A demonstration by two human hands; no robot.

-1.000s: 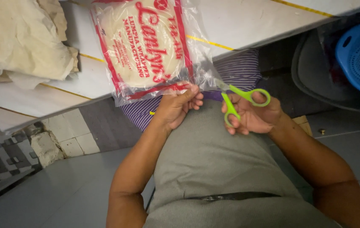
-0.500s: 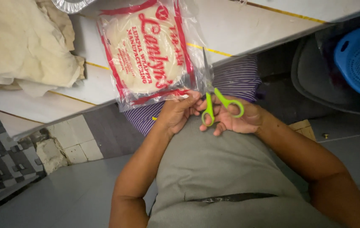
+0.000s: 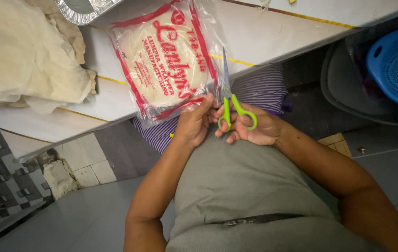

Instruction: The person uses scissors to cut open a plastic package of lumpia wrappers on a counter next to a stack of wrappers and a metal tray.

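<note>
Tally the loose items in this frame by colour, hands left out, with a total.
Green: 1, scissors
Red and clear: 1, wrapper packet
Cream: 1, cloth
Silver: 1, foil tray
Blue: 1, perforated basket
Total: 5

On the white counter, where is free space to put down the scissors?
Bare counter lies right of the plastic packet, up to the far edge. A smaller strip lies between packet and cloth. Crowded: the foil tray and cloth at the left, and the near edge, where left hand and right hand with green scissors meet.
</note>
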